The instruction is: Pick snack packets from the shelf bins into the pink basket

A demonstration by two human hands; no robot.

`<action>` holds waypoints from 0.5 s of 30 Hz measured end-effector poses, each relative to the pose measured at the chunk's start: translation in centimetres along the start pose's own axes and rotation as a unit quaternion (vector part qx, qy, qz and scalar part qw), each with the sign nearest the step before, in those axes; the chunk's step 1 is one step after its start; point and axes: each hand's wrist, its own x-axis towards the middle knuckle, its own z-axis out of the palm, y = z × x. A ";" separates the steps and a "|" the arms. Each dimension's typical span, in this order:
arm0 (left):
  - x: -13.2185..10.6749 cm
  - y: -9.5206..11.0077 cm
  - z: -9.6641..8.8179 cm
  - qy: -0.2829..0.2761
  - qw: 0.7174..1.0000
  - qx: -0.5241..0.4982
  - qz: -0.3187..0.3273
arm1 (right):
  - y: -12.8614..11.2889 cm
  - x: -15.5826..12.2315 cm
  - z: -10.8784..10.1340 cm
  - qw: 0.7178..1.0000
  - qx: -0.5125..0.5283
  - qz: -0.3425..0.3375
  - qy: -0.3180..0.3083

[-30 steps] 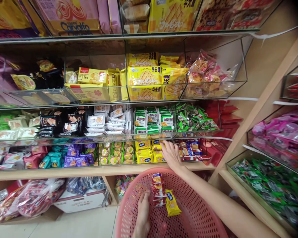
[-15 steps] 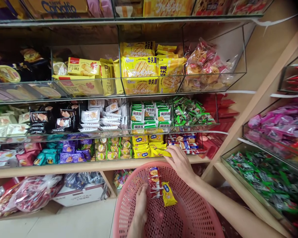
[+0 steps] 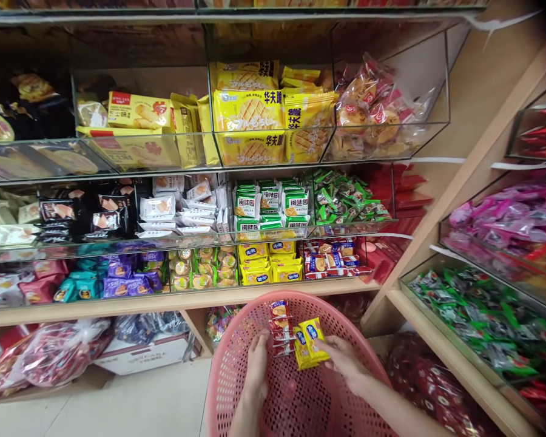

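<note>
My left hand (image 3: 256, 367) is inside the pink plastic basket (image 3: 225, 364), its thumb at the left edge of a row of red snack packets (image 3: 281, 328). Its other fingers appear to be under the packets, mostly hidden. My right hand (image 3: 343, 363) pinches a yellow snack packet (image 3: 315, 340) by its right edge. That packet overlaps a second yellow packet (image 3: 301, 349) just right of the red ones. Matching yellow packets (image 3: 272, 267) fill a bin on the low shelf behind the basket, beside a bin of red and blue packets (image 3: 332, 261).
Glass-fronted shelves (image 3: 264, 233) of wrapped snacks rise ahead. Green-wrapped sweets (image 3: 468, 321) fill a bin along the right side. A tied clear bag (image 3: 59, 355) and a white carton (image 3: 145, 352) stand under the shelf at left, by the tiled floor (image 3: 131, 400).
My right hand has come down from the yellow packets' bin into the basket, bringing a yellow packet beside the one there. The left hand stays by the red packets. The view has shifted slightly.
</note>
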 end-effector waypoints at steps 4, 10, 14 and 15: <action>-0.1 0.1 0.0 0.000 1.000 -0.002 -0.002 | -0.2 0.5 0.9 1.000 -0.009 0.001 0.017; 0.2 0.1 -0.2 -0.011 1.000 -0.012 0.000 | -0.2 1.0 1.9 1.000 -0.008 -0.012 0.020; 0.1 0.1 -0.2 -0.013 1.000 -0.018 0.003 | 0.2 1.4 2.4 1.000 0.003 -0.022 0.014; 0.1 0.1 -0.2 -0.013 1.000 -0.019 0.004 | 0.3 1.5 2.5 1.000 0.007 -0.027 0.010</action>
